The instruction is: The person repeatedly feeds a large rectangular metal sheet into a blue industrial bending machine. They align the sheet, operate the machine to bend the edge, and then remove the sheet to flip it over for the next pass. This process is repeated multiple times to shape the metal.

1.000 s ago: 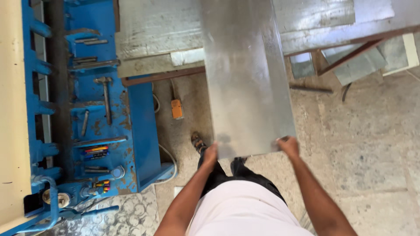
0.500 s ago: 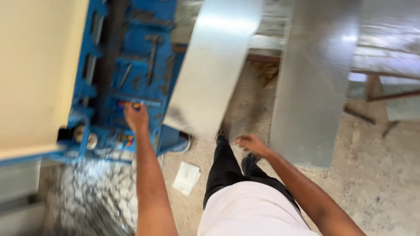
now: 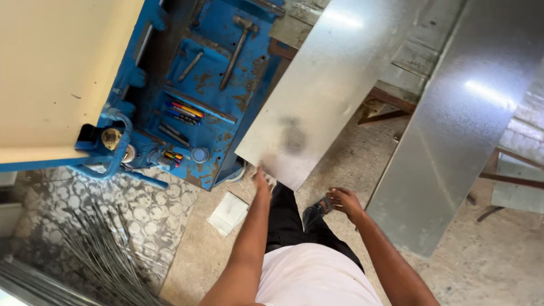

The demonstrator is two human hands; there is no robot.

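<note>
Head view: left hand fingers at near edge of metal sheet, right hand open & free; better w/ both hands gripping corners, clear of sharp edge.

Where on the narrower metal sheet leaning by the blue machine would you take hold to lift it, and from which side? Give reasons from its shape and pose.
Grip the narrower metal sheet by its two long edges near the low end, coming from below, where the left hand already meets its bottom edge. It is thin, flat and tilted up away from the person, so the faces probably offer no hold. The right hand hangs free.
</note>
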